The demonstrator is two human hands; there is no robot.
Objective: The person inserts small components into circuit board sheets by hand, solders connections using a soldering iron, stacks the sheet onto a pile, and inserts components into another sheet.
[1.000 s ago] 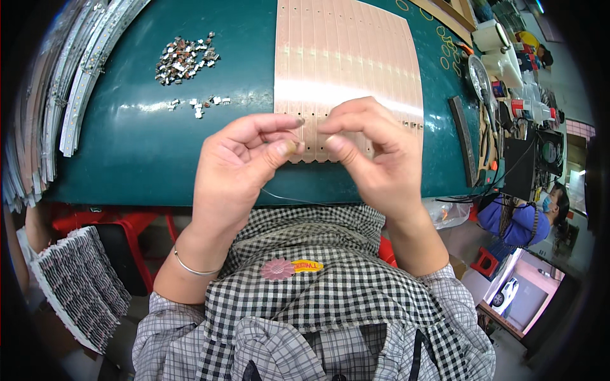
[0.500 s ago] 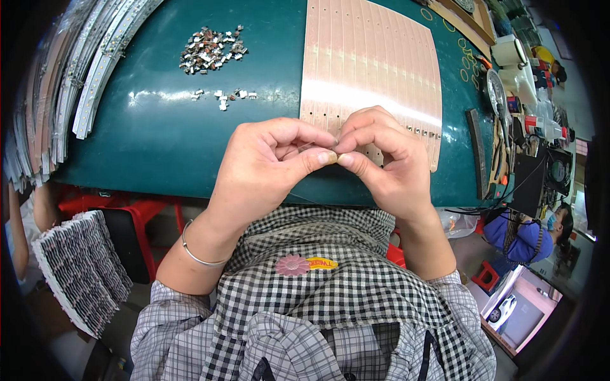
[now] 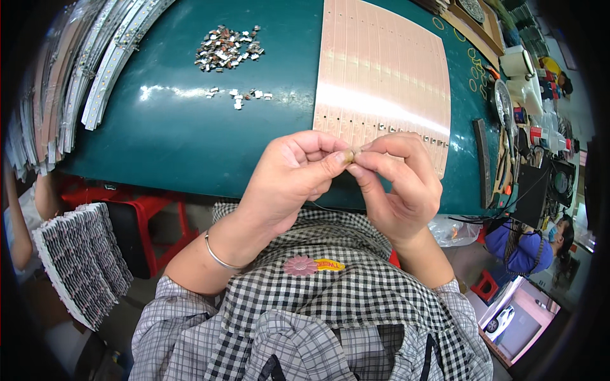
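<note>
Between both hands' [image 3: 356, 174] pinching fingertips, a tiny brownish-tan piece [image 3: 351, 154].

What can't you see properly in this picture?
- Small piece pinched between left hand and right hand: fingertips cover it, head view.
- Pile of small metal parts: too small to tell their shape.
- Stacked strips: cut off by the dark fisheye rim.
- Near edge of pink sheet: behind the hands.
</note>
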